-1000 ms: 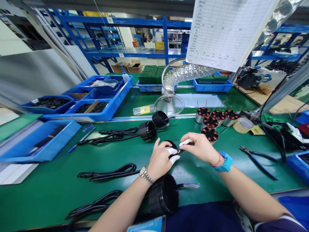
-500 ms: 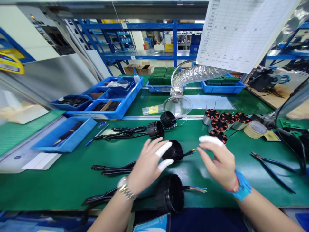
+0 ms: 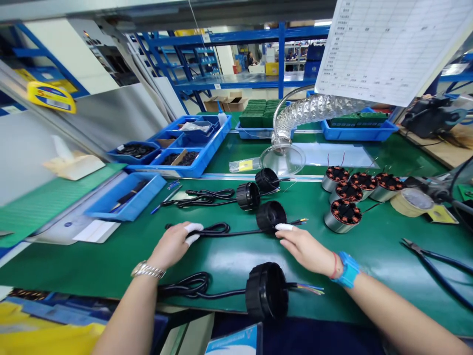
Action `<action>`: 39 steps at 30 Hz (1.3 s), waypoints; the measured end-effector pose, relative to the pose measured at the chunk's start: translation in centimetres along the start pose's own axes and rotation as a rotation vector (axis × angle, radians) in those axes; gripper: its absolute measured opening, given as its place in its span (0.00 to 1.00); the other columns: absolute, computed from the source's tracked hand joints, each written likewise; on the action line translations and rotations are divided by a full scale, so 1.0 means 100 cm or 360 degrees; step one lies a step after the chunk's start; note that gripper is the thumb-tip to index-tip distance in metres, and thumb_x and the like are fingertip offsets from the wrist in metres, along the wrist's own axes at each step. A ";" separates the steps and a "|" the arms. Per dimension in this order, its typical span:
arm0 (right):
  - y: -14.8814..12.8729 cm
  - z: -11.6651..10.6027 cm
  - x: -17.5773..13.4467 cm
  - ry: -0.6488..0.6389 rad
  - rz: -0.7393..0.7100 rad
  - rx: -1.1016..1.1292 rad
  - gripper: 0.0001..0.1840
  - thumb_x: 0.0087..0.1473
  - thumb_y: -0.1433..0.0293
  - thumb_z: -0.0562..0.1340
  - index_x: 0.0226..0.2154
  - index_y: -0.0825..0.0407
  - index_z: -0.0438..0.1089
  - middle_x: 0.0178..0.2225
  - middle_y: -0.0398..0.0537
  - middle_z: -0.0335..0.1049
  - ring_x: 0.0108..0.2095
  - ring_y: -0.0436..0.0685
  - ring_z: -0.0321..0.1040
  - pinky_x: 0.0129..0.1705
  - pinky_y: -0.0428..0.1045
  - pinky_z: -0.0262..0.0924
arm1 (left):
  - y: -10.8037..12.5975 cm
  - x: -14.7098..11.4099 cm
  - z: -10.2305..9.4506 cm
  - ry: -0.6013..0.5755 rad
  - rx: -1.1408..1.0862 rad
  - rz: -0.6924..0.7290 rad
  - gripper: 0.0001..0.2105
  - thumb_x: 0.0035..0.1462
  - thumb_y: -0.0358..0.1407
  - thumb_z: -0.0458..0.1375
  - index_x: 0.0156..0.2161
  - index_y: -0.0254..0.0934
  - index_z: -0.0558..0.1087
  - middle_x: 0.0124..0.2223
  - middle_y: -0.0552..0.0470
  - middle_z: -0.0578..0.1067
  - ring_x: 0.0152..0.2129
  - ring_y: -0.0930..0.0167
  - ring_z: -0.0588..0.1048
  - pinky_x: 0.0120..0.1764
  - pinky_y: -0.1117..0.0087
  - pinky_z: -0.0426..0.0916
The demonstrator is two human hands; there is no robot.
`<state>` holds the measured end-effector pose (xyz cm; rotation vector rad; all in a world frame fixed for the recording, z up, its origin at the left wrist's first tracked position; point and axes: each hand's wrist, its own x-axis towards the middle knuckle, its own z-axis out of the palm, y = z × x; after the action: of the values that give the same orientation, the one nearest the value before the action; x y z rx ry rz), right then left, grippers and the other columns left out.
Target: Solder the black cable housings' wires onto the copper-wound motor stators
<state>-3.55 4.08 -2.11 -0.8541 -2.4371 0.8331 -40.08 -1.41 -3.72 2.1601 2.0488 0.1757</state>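
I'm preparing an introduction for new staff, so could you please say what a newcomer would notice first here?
The silver duct would likely catch the eye first, curving down to a clear funnel over the green bench. Next come five copper-wound parts clustered right of centre. In front, the left hand holds a coiled black cable, while the right hand is at a black cap.

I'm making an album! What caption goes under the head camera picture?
Left hand on a looped black cable, right hand at a black housing, over a green bench.
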 end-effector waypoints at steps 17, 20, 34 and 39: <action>-0.032 -0.014 -0.077 -0.0338 0.0235 -0.0101 0.13 0.57 0.68 0.52 0.40 0.50 0.71 0.31 0.49 0.73 0.32 0.54 0.70 0.35 0.47 0.62 | 0.002 -0.105 0.002 -0.0301 -0.0162 0.0012 0.16 0.51 0.38 0.54 0.47 0.46 0.72 0.44 0.50 0.76 0.41 0.63 0.74 0.43 0.67 0.70; -0.026 -0.008 -0.083 -0.0164 0.0218 -0.0122 0.17 0.60 0.68 0.48 0.38 0.51 0.72 0.30 0.50 0.73 0.31 0.54 0.69 0.35 0.47 0.61 | 0.002 -0.077 0.001 -0.0242 0.0008 0.0064 0.16 0.53 0.38 0.51 0.46 0.43 0.72 0.42 0.48 0.76 0.40 0.62 0.74 0.43 0.64 0.70; -0.022 -0.007 -0.074 0.0358 0.0463 0.0748 0.13 0.53 0.62 0.58 0.36 0.52 0.73 0.23 0.42 0.70 0.21 0.47 0.66 0.28 0.43 0.62 | 0.235 0.000 -0.002 -0.0101 -0.0032 0.0962 0.11 0.55 0.31 0.50 0.39 0.40 0.74 0.36 0.49 0.78 0.46 0.60 0.69 0.55 0.46 0.52; -0.010 0.004 -0.054 0.0417 0.0821 0.1478 0.14 0.47 0.60 0.61 0.26 0.55 0.69 0.13 0.37 0.61 0.13 0.45 0.59 0.17 0.41 0.57 | 0.209 0.017 0.018 -0.0052 0.0026 0.1210 0.11 0.55 0.35 0.50 0.39 0.45 0.74 0.39 0.52 0.77 0.38 0.64 0.74 0.52 0.51 0.59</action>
<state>-0.31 -0.30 -2.72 -1.0902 -1.3329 1.7007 -19.15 -0.79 -1.49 2.8077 1.1128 0.2035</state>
